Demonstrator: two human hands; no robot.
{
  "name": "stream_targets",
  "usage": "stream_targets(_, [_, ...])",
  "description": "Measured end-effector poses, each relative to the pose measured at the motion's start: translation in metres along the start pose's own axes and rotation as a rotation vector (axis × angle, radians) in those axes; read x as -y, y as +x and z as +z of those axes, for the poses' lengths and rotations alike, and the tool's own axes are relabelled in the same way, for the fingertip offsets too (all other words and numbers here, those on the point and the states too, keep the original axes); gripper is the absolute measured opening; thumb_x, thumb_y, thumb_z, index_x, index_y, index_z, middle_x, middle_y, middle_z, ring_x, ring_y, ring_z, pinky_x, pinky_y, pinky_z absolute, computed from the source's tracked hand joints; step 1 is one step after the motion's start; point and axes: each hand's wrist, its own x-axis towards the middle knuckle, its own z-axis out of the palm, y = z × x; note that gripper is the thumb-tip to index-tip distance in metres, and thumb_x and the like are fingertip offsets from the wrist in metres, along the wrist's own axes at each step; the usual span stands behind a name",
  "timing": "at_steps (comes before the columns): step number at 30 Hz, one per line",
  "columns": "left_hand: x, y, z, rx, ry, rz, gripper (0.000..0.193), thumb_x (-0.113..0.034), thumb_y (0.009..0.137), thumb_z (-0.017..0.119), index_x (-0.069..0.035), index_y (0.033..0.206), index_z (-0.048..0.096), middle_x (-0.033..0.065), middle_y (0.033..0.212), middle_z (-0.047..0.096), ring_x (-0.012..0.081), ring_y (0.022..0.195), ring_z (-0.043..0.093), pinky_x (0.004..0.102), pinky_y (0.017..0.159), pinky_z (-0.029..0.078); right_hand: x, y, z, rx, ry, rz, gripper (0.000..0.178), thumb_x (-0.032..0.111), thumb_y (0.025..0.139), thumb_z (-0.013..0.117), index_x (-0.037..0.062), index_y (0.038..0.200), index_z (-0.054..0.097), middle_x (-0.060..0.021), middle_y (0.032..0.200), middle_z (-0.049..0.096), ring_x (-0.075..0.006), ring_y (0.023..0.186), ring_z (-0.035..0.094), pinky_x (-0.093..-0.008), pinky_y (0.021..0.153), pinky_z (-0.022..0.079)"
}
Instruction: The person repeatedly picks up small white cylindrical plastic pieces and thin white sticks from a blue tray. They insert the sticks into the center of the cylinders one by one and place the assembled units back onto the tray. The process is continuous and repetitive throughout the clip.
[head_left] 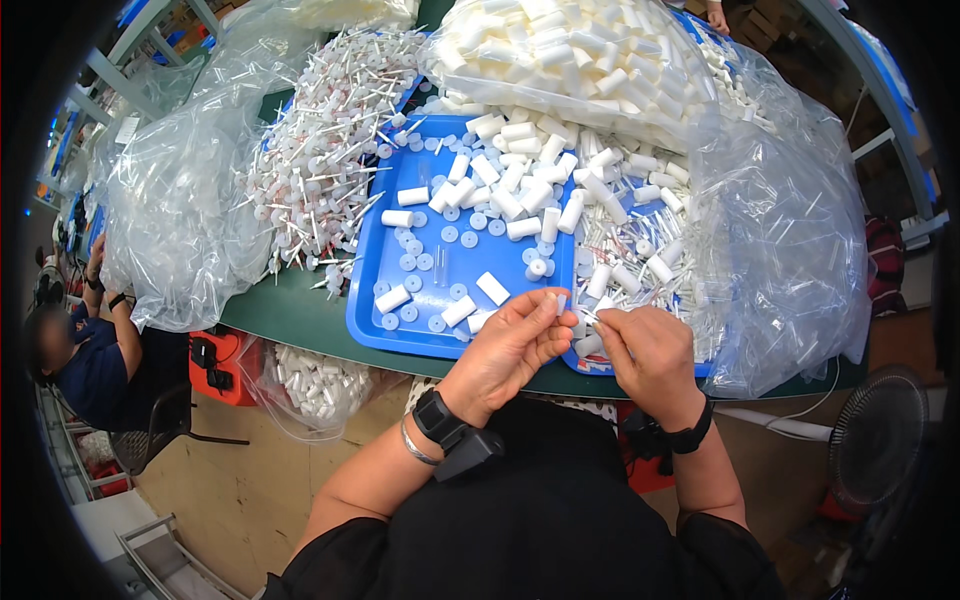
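Over the front edge of the blue tray (365, 300), my two hands are close together. Thumb and fingers of my left hand (510, 345) pinch a small translucent white piece (561, 303); its exact kind is hard to tell. My right hand (650, 355) is closed in a pinch on a thin white piece (590, 318), mostly covered by the fingers. White foam-like cylinders (492, 289) and translucent round discs (469, 239) with centre holes lie scattered in the tray. To its right, a second tray holds thin white sticks (640, 240) with more cylinders on top.
A large clear bag of white cylinders (590, 60) stands at the back. Left of the tray is a heap of discs with sticks (320, 150). Plastic bags (180, 220) flank the green table (285, 315). A fan (878, 425) stands right; a seated person (95, 350) is at left.
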Motion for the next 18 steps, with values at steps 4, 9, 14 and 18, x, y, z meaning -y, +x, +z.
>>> stream_targets(4, [0.005,-0.001,0.001,0.059,0.059,-0.025,0.027,-0.021,0.101,0.056,-0.001,0.121,0.058,0.0074,0.099,0.069,0.0106,0.081,0.067,0.0223,0.074,0.059,0.002,0.001,0.003,0.047,0.033,0.005,0.007,0.005,0.086,0.069,0.0016,0.091,0.065,-0.0107,0.07,0.064,-0.0267,0.06,0.062,-0.0375,0.055,0.047])
stream_targets(9, [0.012,-0.001,-0.001,0.06,0.062,-0.021,0.03,-0.021,0.102,0.057,-0.001,0.123,0.058,0.0057,0.098,0.067,0.0105,0.081,0.064,0.0234,0.076,0.056,0.004,-0.007,0.011,0.206,0.648,0.58,0.014,0.012,0.098,0.06,0.0002,0.093,0.064,-0.0061,0.067,0.061,-0.0136,0.051,0.056,-0.0282,0.05,0.044])
stream_targets(14, [0.017,-0.003,0.002,0.063,0.045,-0.038,0.031,-0.021,0.102,0.056,-0.001,0.126,0.057,0.0036,0.096,0.065,0.0103,0.081,0.061,0.0234,0.077,0.054,0.004,-0.009,0.013,0.262,0.983,0.888,0.022,0.018,0.102,0.054,-0.0005,0.096,0.064,-0.0016,0.065,0.061,-0.0058,0.053,0.054,-0.023,0.049,0.044])
stream_targets(18, [0.018,0.001,-0.001,0.061,0.036,-0.047,0.032,-0.021,0.102,0.056,-0.001,0.127,0.058,0.0014,0.091,0.063,0.0094,0.08,0.06,0.0225,0.074,0.053,0.015,-0.007,0.016,0.194,0.689,0.682,0.024,0.019,0.103,0.053,-0.0014,0.097,0.064,-0.0034,0.067,0.062,-0.0063,0.056,0.056,-0.0218,0.052,0.045])
